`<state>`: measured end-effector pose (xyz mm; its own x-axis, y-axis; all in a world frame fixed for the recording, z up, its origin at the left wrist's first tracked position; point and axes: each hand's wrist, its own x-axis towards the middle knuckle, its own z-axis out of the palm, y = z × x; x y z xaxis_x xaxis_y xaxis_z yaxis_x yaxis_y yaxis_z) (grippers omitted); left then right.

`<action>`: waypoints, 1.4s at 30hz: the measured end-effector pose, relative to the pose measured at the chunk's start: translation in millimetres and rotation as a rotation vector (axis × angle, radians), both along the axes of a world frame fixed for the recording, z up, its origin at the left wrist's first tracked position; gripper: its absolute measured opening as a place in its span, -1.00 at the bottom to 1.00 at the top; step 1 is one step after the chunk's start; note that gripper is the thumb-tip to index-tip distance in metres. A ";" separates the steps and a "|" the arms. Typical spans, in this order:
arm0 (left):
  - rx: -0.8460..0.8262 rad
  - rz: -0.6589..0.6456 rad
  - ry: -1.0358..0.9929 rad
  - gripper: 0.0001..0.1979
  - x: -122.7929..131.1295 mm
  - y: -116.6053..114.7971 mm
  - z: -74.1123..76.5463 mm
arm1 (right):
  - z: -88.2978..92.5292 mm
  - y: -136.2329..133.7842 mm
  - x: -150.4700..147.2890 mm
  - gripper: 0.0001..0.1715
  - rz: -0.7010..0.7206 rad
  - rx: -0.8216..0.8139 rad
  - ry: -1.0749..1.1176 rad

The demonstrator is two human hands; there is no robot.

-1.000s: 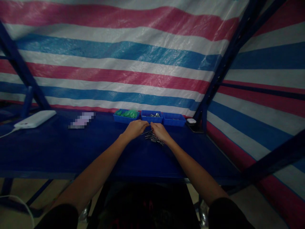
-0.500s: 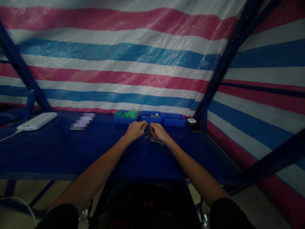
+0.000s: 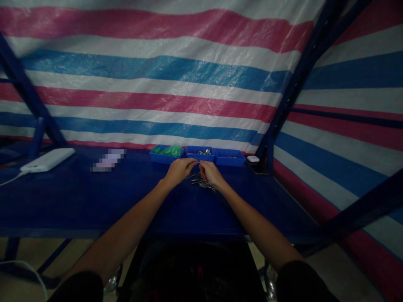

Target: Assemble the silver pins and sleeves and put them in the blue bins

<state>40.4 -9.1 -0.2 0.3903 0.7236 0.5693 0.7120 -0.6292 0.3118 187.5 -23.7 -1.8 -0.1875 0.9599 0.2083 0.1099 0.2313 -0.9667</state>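
My left hand (image 3: 179,170) is closed in a pinch at the middle of the blue table, its fingertips pointing right. Facing it, my right hand (image 3: 210,173) is also closed, with the fingertips of both hands almost meeting. A thin, small piece (image 3: 198,162) shows between the fingertips, too small to name. Just below my right hand lies a loose pile of slim metal pieces (image 3: 201,182), partly covered by that hand. Behind the hands stand a blue bin of green pieces (image 3: 166,158), a blue bin of shiny metal parts (image 3: 200,157) and a third blue bin (image 3: 229,162) with a few thin pieces.
On the left of the blue table (image 3: 94,201) lie a white power bank (image 3: 48,160) with a cable and a blurred-out flat item (image 3: 109,160). A small white case (image 3: 252,159) and a dark phone-like slab (image 3: 258,168) lie at the right. Striped sheeting (image 3: 163,100) hangs behind.
My fingertips have shifted slightly, with a little more of the thin piece showing between them. My right hand has turned a bit, uncovering more of the pile. The bins have stayed put.
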 end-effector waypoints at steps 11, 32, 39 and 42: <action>0.076 -0.002 0.021 -0.76 -2.4 0.2 3.1 | 1.2 -0.3 0.6 -0.67 0.036 -0.044 -0.031; 0.040 0.152 0.066 -0.68 -2.1 -1.7 0.5 | 10.5 -9.3 13.0 -0.68 -0.330 0.604 -0.718; 0.102 0.223 -0.018 -0.68 3.7 -7.4 4.0 | 10.7 -6.4 9.3 -0.60 -0.368 0.489 -0.408; 0.048 0.184 -0.100 -0.76 4.1 -4.1 1.5 | 11.5 -2.3 12.8 -0.59 -0.364 0.418 -0.293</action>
<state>44.4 -13.2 1.3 0.1942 0.7486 0.6339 0.7830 -0.5076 0.3596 200.2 -25.9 9.7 0.0304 0.8211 0.5699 0.4994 0.4815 -0.7203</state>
